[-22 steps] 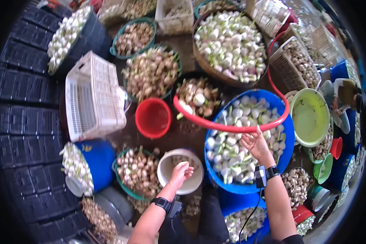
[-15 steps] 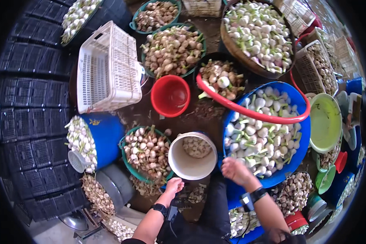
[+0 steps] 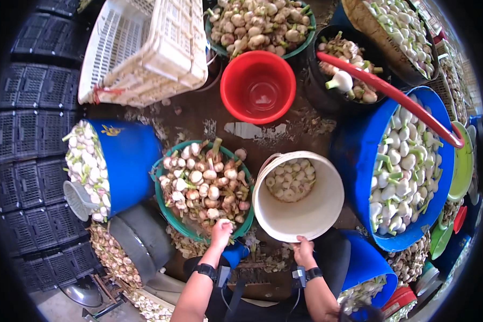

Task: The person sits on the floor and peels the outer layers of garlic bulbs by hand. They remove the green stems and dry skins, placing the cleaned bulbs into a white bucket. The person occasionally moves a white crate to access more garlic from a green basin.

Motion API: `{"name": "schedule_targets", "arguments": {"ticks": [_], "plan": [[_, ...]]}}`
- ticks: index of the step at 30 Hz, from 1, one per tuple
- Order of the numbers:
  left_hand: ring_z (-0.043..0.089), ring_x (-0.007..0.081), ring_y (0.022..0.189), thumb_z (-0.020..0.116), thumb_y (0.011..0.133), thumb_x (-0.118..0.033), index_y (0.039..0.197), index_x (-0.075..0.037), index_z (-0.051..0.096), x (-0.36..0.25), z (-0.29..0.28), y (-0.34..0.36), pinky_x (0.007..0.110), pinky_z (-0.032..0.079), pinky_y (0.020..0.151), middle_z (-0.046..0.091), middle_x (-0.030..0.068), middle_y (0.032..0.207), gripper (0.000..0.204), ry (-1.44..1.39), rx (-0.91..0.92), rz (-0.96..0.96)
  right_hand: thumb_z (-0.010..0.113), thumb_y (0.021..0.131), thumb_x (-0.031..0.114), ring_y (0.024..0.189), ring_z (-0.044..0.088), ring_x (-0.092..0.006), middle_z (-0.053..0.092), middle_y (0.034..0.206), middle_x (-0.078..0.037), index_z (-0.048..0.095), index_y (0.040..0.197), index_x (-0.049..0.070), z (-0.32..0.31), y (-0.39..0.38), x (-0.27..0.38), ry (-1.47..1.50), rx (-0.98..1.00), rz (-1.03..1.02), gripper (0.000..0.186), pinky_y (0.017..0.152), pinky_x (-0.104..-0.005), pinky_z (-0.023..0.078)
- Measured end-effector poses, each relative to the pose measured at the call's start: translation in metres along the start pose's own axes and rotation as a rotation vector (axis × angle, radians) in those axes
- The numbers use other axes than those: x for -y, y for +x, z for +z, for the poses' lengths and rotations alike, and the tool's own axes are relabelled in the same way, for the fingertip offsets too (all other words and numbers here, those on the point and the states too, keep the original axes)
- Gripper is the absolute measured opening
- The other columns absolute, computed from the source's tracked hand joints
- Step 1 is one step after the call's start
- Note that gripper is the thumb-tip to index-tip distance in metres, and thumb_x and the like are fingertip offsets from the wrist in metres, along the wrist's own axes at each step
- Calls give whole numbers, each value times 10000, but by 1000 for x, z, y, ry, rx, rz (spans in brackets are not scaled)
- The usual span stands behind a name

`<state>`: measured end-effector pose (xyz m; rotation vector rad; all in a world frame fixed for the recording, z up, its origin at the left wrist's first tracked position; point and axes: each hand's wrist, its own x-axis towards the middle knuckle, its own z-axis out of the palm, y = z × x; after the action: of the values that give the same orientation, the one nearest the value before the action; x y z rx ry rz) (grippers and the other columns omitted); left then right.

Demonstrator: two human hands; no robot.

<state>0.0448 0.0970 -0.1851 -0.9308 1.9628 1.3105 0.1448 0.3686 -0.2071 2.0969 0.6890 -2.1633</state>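
A white bucket point(image 3: 324, 212) stands in front of me with peeled garlic bulbs point(image 3: 291, 181) at its bottom. My right hand point(image 3: 305, 253) is at the bucket's near rim, its fingers closed on the edge. My left hand point(image 3: 221, 233) is curled at the near edge of a green basin point(image 3: 170, 217); whatever is in its fingers is too small to make out. Garlic bulbs with stems and roots point(image 3: 206, 180) fill that basin, left of the bucket. A dark band circles each wrist.
A red bucket point(image 3: 257, 88) stands beyond the white one. Right is a tall blue tub point(image 3: 354, 145) of cleaned garlic; left, a tipped blue barrel point(image 3: 127, 161). A white crate point(image 3: 172, 59) stands far left, before stacked black crates point(image 3: 21, 134). A red handle point(image 3: 392, 94) arches at right.
My right hand has come from beside the blue tub to the white bucket's near rim. My left hand is now over the green basin's edge. The view has shifted closer and rightward.
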Motion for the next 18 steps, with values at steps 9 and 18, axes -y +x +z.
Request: {"name": "schedule_targets", "arguments": {"ticks": [9, 18], "plan": [[545, 103, 678, 565, 830, -70, 965, -36, 591, 39, -34, 65, 231, 447, 600, 595, 27, 789, 142, 96, -113, 258, 545, 853, 225, 792, 623, -240, 593, 934, -116, 477, 1087, -18, 53, -5, 102, -293, 172, -353, 344, 705, -339, 550], [339, 375, 1196, 707, 689, -276, 1188, -119, 524, 37, -47, 72, 529, 254, 972, 357, 196, 1329, 554, 943, -268, 419, 511, 885, 166, 874, 587, -221, 608, 902, -117, 564, 1037, 5, 167, 74, -57, -1094, 520, -971, 228, 764, -324, 447]]}}
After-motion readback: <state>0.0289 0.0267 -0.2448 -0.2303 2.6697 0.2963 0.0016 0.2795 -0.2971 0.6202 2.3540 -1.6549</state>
